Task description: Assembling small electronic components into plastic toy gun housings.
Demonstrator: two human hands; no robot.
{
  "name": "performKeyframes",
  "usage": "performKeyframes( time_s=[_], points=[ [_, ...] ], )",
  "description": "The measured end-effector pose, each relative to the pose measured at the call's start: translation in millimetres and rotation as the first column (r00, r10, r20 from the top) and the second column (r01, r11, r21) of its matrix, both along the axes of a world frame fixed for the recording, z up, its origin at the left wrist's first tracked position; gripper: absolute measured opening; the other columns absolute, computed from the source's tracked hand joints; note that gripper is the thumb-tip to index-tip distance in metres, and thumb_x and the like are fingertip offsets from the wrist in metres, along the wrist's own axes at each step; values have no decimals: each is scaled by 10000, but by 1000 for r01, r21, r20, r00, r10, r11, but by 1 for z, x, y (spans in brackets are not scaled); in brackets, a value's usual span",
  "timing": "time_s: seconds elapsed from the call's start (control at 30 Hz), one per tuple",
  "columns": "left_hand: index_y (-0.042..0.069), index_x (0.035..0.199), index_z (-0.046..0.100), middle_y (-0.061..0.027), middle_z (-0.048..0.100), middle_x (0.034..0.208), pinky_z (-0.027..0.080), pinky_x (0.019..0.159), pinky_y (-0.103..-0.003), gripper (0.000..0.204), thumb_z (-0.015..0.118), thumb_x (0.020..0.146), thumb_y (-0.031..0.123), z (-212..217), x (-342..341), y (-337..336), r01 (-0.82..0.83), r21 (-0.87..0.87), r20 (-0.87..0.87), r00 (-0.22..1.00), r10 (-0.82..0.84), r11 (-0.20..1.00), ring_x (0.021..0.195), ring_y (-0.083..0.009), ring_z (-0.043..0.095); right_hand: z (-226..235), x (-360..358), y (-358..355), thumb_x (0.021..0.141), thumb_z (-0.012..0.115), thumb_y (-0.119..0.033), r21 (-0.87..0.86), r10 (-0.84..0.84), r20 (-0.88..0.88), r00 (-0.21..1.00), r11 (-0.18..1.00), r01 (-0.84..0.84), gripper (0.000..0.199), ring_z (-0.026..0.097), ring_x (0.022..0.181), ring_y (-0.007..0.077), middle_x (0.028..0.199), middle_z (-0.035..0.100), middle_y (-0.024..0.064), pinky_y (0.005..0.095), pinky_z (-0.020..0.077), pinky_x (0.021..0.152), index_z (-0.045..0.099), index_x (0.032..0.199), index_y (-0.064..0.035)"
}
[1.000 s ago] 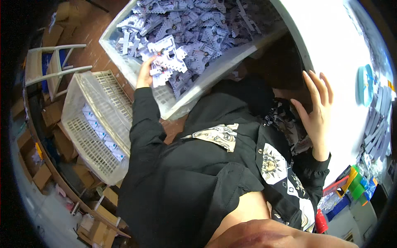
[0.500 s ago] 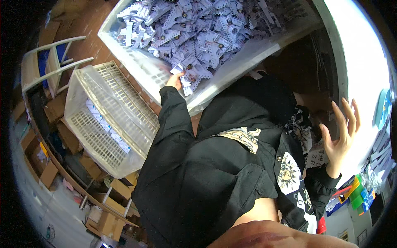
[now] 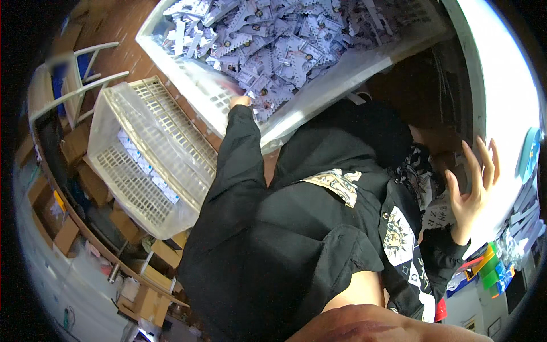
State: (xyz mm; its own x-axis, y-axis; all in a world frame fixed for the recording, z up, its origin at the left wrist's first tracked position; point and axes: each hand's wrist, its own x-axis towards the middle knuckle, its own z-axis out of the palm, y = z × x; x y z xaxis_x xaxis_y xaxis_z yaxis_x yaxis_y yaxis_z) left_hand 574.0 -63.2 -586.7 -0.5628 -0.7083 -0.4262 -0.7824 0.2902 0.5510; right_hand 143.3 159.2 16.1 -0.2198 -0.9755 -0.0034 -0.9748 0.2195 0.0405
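Observation:
A large white crate (image 3: 208, 101) lined with clear plastic stands ahead of me, heaped with pale flat plastic parts (image 3: 279, 51) that have toothed edges and small round brass-coloured pieces. At its near left corner is my left hand (image 3: 240, 101), just inside the rim next to the parts. Its fingers are smeared by motion, so what they hold cannot be told. Over on the right, my right hand (image 3: 472, 191) is open with fingers spread, holding nothing, at the edge of the bright white table (image 3: 504, 85).
Left of me stands a second cream crate (image 3: 176, 117) with a plastic liner and a row of white-and-blue pieces (image 3: 149, 166) inside. A pale-framed chair (image 3: 74, 94) and cardboard boxes (image 3: 149, 305) lie beyond. A round teal object (image 3: 529, 154) sits on the table.
My left hand has shifted slightly and its fingers are now blurred; the long white piece that was at its fingers no longer shows there. My right hand stays spread, almost unmoved.

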Motion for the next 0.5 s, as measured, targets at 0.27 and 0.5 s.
performKeyframes(
  time_s=[0.27, 0.5],
  points=[
    [-47, 856, 716, -236, 701, 777, 548, 751, -462, 319, 498, 820, 184, 256, -58, -71, -218, 232, 489, 869, 81, 948, 765, -360, 712, 12, -7, 13, 692, 810, -254, -130, 21, 156, 987, 992, -1, 526, 414, 1344, 352, 1349, 569, 79, 479, 353, 1097, 681, 1183, -117],
    [24, 1302, 563, -90, 698, 913, 551, 750, -294, 340, 531, 1001, 178, 496, -234, -65, 8, 74, -683, 729, 45, 997, 808, -150, 672, -14, -26, 36, 719, 817, -310, -296, 116, 258, 959, 955, -36, 459, 456, 1313, 328, 1313, 571, 68, 519, 359, 1096, 673, 1110, -119]
  ],
)
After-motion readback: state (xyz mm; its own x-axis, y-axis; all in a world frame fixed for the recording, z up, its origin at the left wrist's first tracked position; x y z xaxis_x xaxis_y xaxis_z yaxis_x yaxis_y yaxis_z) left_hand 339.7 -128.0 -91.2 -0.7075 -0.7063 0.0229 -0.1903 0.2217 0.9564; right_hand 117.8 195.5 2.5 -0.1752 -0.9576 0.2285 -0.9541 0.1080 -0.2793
